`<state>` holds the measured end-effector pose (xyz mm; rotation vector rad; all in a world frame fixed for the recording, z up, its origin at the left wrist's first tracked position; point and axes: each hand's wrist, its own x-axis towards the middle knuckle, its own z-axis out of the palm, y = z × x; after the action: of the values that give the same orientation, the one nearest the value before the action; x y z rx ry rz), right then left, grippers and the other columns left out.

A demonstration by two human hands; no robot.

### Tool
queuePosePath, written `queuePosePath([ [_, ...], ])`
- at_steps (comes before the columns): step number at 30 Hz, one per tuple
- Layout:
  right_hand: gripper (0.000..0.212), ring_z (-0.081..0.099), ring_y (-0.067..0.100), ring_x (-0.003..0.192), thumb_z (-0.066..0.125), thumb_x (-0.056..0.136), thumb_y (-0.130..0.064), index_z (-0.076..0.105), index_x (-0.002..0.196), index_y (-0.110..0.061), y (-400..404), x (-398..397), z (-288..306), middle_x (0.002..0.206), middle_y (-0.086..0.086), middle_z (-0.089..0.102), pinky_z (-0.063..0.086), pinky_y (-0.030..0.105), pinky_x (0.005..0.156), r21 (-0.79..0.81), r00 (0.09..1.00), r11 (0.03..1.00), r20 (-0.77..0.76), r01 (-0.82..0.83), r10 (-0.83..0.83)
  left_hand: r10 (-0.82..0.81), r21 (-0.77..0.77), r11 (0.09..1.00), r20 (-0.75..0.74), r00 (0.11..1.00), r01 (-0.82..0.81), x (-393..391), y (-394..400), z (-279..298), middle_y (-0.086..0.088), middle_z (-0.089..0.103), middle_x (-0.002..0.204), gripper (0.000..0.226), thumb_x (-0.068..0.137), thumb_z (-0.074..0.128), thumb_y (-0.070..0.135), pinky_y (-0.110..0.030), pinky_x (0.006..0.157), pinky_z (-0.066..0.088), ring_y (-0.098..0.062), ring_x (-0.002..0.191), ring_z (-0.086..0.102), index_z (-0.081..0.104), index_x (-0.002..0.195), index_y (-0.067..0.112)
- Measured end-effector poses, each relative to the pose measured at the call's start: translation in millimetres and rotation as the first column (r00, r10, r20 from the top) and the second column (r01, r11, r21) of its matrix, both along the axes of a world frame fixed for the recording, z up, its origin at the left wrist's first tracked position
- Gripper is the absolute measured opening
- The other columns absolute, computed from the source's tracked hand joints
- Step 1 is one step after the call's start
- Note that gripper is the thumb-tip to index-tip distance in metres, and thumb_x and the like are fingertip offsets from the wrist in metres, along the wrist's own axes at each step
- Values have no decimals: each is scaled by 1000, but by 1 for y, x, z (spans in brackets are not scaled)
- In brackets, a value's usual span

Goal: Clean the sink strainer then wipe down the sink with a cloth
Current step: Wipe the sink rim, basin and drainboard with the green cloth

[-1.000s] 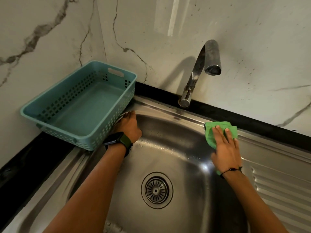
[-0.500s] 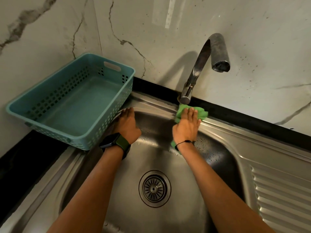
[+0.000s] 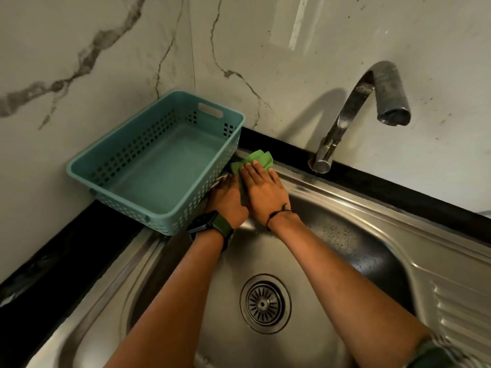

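Observation:
A steel sink [image 3: 353, 251] fills the lower half of the view, with the round strainer [image 3: 265, 304] seated in its drain. My right hand [image 3: 265, 192] lies flat on a green cloth [image 3: 259, 159], pressing it against the sink's back-left rim. My left hand [image 3: 225, 200] rests on the rim right beside it, touching the right hand, fingers curled over the edge and partly hidden by the basket. A watch sits on the left wrist.
A teal plastic basket [image 3: 159, 160], with nothing in it, stands on the black counter [image 3: 66, 251] at the sink's left, against the hands. A steel tap [image 3: 372, 102] arches over the back rim. A ribbed draining board [image 3: 457, 309] lies to the right. Marble wall behind.
My right hand has slid the green cloth leftwards along the back rim, from the right side past the tap base to the left corner. The left hand stayed on the rim.

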<state>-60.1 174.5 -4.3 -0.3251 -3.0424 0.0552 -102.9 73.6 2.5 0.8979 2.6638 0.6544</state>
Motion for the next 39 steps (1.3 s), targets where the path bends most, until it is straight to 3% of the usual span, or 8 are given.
queuePosePath([
  [6, 68, 5, 12, 145, 45, 87, -12, 15, 146, -26, 29, 49, 11, 156, -7, 14, 1, 44, 117, 100, 993, 991, 72, 89, -96, 49, -46, 998, 83, 995, -45, 0, -3, 6, -14, 18, 154, 78, 81, 52, 13, -35, 114, 22, -29, 140, 22, 10, 146, 10],
  [13, 87, -5, 10, 145, 53, 80, -15, 0, 146, -34, 80, 163, 22, 157, -13, -1, 6, 40, 119, 164, 902, 928, 232, 333, -365, 58, -43, 998, 110, 992, -54, 5, -6, 14, -15, 21, 152, 72, 83, 49, 11, -36, 113, 25, -30, 139, 25, 12, 145, 8],
  [16, 82, -2, 13, 145, 52, 84, -11, 3, 146, -32, 76, 182, 18, 157, -9, 0, 13, 44, 117, -12, 844, 859, 190, 512, -501, 46, -47, 998, 111, 993, -41, 8, -9, 24, -20, 36, 143, 61, 82, 50, 12, -37, 104, 37, -33, 129, 39, 28, 138, 2],
  [19, 69, 6, 25, 145, 52, 84, -3, 24, 145, -21, 52, 158, 12, 157, 2, 14, 15, 52, 115, -310, 740, 697, 30, 646, -672, 5, -37, 999, 85, 996, -2, 24, -26, 30, -22, 55, 120, 41, 81, 51, 14, -34, 84, 44, -35, 105, 55, 44, 118, -1],
  [23, 58, 5, 36, 143, 46, 87, 0, 29, 142, -6, 25, 108, 13, 155, 14, 16, 21, 54, 112, -521, 596, 532, -56, 667, -801, -78, -84, 992, 129, 989, 89, 55, -66, 24, -20, 40, 141, 65, 85, 46, 20, -37, 101, 37, -35, 124, 45, 18, 143, 8],
  [26, 64, 3, 37, 143, 46, 85, 2, 20, 144, -3, 6, 67, 11, 156, 17, 11, 15, 49, 116, -551, 659, 576, -62, 604, -750, -99, -135, 984, 111, 989, 114, 71, -102, 24, -17, 18, 153, 68, 88, 40, 17, -34, 113, 20, -29, 140, 22, 7, 145, 6],
  [32, 70, -1, 30, 145, 48, 84, -2, 16, 146, -8, -56, -17, 9, 157, 9, 8, 15, 46, 116, -502, 872, 755, -2, 422, -489, -67, -224, 972, 4, 998, 66, 95, -167, 14, -11, 3, 156, 66, 90, 33, 17, -29, 115, -1, -21, 145, 2, -2, 146, 9],
  [39, 69, -1, 28, 145, 38, 82, 9, 24, 145, -15, -82, -25, 9, 157, 5, 10, 15, 39, 118, -524, 970, 823, 26, 218, -240, -47, -52, 997, 67, 997, 51, 101, -182, 16, -8, 5, 157, 69, 87, 39, 11, -26, 114, -4, -18, 144, 2, 3, 146, 10],
])
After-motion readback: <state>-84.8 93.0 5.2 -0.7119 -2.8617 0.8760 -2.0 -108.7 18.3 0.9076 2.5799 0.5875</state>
